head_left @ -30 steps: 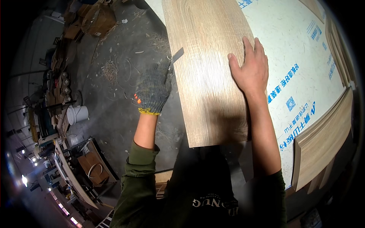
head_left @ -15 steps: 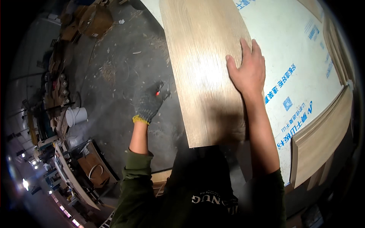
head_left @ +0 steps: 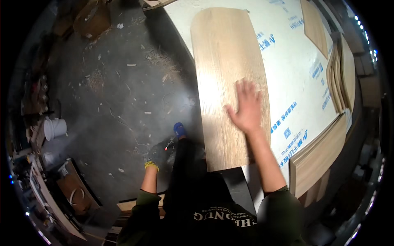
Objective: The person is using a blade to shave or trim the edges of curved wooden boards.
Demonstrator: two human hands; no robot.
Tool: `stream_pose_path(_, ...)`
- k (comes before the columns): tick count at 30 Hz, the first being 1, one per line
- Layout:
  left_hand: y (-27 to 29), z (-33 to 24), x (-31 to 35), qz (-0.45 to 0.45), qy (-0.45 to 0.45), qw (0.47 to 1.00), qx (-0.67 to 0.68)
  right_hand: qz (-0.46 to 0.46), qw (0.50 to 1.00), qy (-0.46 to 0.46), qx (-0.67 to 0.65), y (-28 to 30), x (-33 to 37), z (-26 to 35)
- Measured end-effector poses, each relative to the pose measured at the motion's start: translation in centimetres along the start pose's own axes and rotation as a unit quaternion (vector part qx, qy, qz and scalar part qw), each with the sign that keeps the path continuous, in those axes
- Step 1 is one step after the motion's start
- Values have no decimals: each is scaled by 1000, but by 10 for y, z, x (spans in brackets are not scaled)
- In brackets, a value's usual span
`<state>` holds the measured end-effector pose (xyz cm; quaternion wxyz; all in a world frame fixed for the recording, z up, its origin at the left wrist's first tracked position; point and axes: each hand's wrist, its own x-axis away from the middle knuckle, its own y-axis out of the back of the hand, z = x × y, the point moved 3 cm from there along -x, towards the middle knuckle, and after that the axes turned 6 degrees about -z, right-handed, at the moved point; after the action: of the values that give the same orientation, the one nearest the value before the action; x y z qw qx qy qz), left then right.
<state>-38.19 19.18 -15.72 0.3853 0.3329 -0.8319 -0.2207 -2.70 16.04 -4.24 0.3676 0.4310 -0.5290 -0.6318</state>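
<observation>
A long wood-grain board [head_left: 221, 53] with a rounded far end lies on a white printed sheet. My bare right hand [head_left: 246, 106] is over its right half, palm down with the fingers stretched out; slight blur hides whether it presses on the surface. Low at my left side, off the board, my left hand [head_left: 159, 153] wears a dark grey glove with a yellow cuff. Its fingers are closed around a small tool [head_left: 166, 148] that shows a red spot and a thin pale tip. The dark clothing behind makes the tool's kind hard to make out.
The white sheet [head_left: 283, 69] with blue print covers the work surface. Stacked wood-grain panels [head_left: 318, 158] and curved panels [head_left: 340, 74] line its right side. A white bucket [head_left: 55, 128] stands at the left, and shavings [head_left: 162, 61] litter the grey floor [head_left: 111, 94].
My right hand has slid inward from the board's right edge onto its face. My left hand has dropped nearer my body with the small tool. The view has shifted, showing the board's rounded far end.
</observation>
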Motion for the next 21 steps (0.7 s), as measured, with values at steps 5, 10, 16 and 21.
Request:
stream_pose_path(5, -15, 17, -2, 55, -36, 998, 10, 90, 988, 46, -114, 9, -28, 102)
stream_pose_path(10, 60, -73, -40, -102, -64, 992, 46, 93, 981, 142, -97, 3, -44, 106)
stream_pose_path(16, 88, -124, -68, -160, -172, 958, 162, 32, 993, -73, -82, -3, -34, 42)
stream_pose_path(21, 96, -207, -68, -147, -192, 959, -147, -49, 979, -188, -56, 2, -29, -24)
